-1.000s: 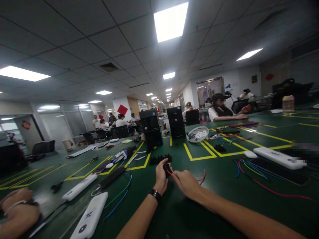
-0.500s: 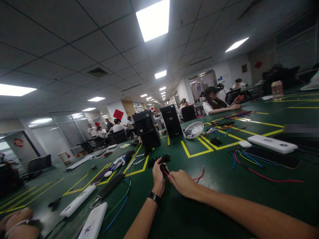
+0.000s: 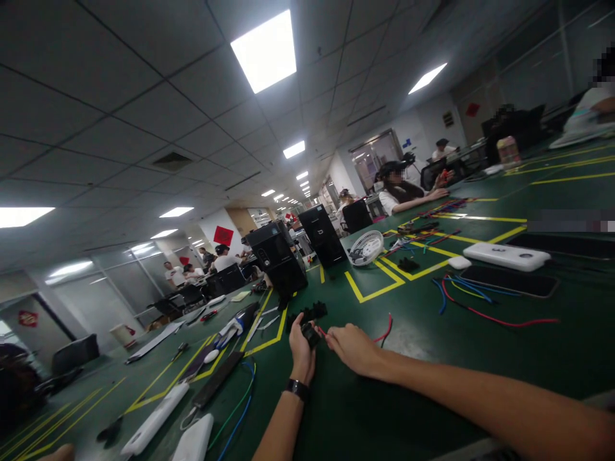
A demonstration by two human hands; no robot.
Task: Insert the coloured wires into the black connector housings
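My left hand (image 3: pixel 300 355), with a dark band on its wrist, is closed around a small black blocky part (image 3: pixel 311 334) whose exact kind I cannot make out. Just to the right, my right hand (image 3: pixel 354 349) pinches a red wire (image 3: pixel 387 330). One wire end pokes out of the fingertips towards the black part; whether it touches the part is too small to tell. The other end curves up behind the right hand, with a dark wire beside it. Beyond the left hand lies a row of black toothed pieces (image 3: pixel 314 311) on the green table (image 3: pixel 408 410).
Two black computer cases (image 3: pixel 323 235) and a white basket (image 3: pixel 366 248) stand farther back. To the right lie loose coloured wires (image 3: pixel 500 322), a phone (image 3: pixel 509 280) and a white power bank (image 3: pixel 507 256). Another white power bank (image 3: pixel 156 419) lies left. A co-worker (image 3: pixel 401 192) sits across.
The view has tilted and shifted. My right hand sits slightly farther from the black part, and more of the red wire's tip shows between them. The hand at lower left has mostly left the view.
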